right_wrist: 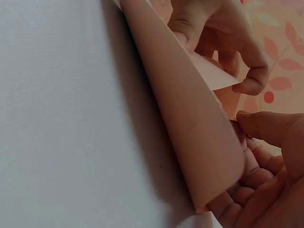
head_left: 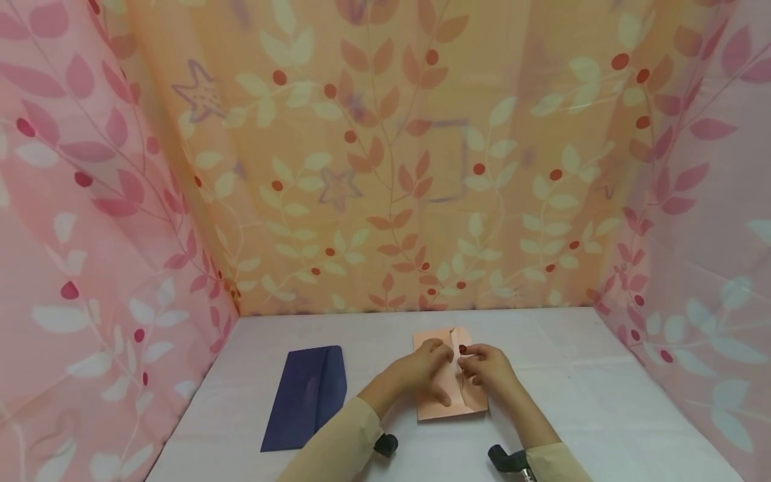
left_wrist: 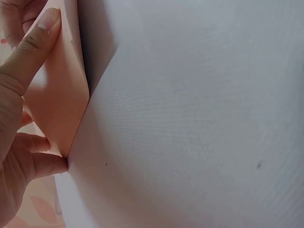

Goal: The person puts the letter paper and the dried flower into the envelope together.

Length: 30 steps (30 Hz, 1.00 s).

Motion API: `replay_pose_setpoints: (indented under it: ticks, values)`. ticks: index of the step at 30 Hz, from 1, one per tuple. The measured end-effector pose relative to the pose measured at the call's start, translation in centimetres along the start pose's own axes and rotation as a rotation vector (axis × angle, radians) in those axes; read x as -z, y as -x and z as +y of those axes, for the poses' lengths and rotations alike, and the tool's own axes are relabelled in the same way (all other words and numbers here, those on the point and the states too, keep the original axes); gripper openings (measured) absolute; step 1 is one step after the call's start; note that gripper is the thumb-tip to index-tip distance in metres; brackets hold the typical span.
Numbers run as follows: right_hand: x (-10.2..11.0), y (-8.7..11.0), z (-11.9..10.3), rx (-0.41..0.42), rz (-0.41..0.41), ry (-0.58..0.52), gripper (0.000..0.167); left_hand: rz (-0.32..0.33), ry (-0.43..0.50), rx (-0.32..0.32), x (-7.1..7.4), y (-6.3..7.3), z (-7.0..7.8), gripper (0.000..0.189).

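A peach paper envelope (head_left: pixel 448 408) is on the white table, its long flap facing the right side. My left hand (head_left: pixel 424 370) holds it, thumb on the paper and fingers curled at the edges; in the left wrist view the thumb (left_wrist: pixel 31 50) presses its face. My right hand (head_left: pixel 490 368) is at the flap side, pinching a small dark red thing (head_left: pixel 462 349) between thumb and fingertip. That thing's kind is too small to tell. In the right wrist view, the envelope's peach paper (right_wrist: pixel 185 118) bows up off the table, and other right fingers reach behind it.
A dark blue envelope (head_left: pixel 298 398) lies on the white table (head_left: pixel 590 381) left of my left forearm. Patterned cloth (head_left: pixel 391 154) hangs at the back and both sides. Black curved pieces (head_left: pixel 385 445) are at both wrists.
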State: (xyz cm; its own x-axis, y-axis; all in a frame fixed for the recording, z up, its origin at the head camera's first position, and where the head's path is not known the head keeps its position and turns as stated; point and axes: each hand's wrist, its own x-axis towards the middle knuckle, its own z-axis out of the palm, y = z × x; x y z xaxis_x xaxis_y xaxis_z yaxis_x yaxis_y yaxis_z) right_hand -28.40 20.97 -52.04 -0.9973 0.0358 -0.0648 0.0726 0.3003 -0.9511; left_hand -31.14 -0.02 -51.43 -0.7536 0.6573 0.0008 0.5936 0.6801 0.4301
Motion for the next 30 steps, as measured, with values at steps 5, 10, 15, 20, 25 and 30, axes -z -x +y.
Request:
replay_pose_setpoints:
  ticks: [5,10,15,20,25,30]
  values:
    - [-0.6,-0.1,0.3,-0.001,-0.004,-0.006,0.032,0.009,-0.002,-0.011,-0.1,0.1,-0.1,0.083]
    - [-1.1,-0.1,0.3,-0.005,-0.003,-0.019,0.031,0.018,-0.011,-0.03,0.0,0.1,-0.1,0.083]
    - [-1.6,-0.2,0.4,-0.043,-0.017,-0.024,0.032,0.017,0.006,-0.019,0.0,0.2,-0.2,0.086]
    - [-2.0,-0.2,0.8,-0.047,-0.065,-0.068,0.035,0.025,0.005,-0.046,-0.2,0.3,-0.2,0.09]
    - [-2.3,-0.3,1.0,-0.053,-0.159,-0.174,0.034,0.038,-0.006,-0.054,-0.2,0.3,-0.4,0.09]
    - [-2.5,-0.5,1.2,-0.041,-0.182,-0.168,0.032,0.039,0.007,-0.046,-0.3,0.4,-0.5,0.091]
